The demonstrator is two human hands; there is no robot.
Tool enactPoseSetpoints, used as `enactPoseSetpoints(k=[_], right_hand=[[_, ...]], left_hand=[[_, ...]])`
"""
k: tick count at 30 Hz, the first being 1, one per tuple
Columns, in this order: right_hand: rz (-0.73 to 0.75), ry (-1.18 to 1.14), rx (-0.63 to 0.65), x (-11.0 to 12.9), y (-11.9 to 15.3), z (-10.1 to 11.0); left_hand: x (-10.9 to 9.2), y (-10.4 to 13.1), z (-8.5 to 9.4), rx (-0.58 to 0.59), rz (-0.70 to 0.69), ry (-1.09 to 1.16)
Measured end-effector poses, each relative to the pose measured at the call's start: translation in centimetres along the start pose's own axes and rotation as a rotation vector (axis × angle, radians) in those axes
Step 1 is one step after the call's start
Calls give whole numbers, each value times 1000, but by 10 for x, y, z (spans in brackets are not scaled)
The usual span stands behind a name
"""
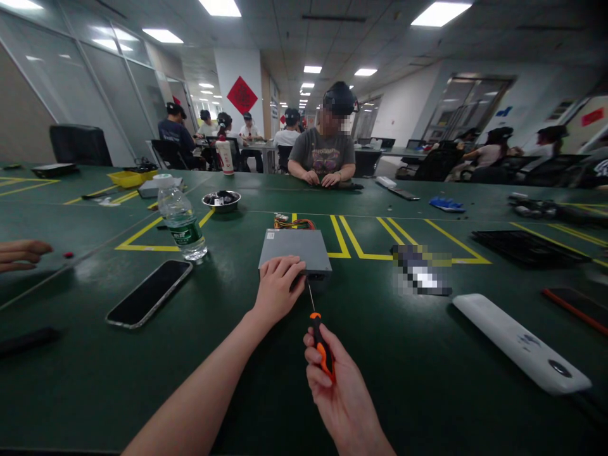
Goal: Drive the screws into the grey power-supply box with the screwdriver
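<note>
A grey metal computer power supply [308, 246] lies on the green table in front of me, with its bundled coloured wires [294, 221] at the far side. My left hand [281, 285] grips its near left edge, fingers over the top and thumb toward the near face. In my right hand [335, 373] is a screwdriver [323, 348] with an orange and black handle, fingers wrapped round it. Its thin shaft points up and away to the near face of the power supply. Whether the tip touches a screw I cannot tell.
Left of me are a phone [149, 294], a water bottle [183, 221] and a metal bowl [221, 201]. On the right lie a long white device [520, 342] and a black tray-like part [529, 247]. A co-worker [323, 152] sits opposite; another person's hand [23, 253] shows at left.
</note>
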State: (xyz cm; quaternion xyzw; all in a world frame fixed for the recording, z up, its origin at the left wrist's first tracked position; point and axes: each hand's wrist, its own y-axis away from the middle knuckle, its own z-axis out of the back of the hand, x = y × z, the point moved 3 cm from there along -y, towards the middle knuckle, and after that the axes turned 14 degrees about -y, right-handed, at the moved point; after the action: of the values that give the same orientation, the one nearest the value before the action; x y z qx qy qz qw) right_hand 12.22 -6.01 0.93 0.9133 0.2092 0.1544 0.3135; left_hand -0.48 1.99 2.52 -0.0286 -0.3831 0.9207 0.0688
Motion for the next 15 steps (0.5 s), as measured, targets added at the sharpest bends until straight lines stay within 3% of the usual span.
enactPoseSetpoints(k=[7,15], right_hand=[[-64,-2,19,-3,1,-4],[18,19,7,2,0,-2]], left_hand=[[0,0,0,-7,3,8],[0,-1,0,-4,-3,7]])
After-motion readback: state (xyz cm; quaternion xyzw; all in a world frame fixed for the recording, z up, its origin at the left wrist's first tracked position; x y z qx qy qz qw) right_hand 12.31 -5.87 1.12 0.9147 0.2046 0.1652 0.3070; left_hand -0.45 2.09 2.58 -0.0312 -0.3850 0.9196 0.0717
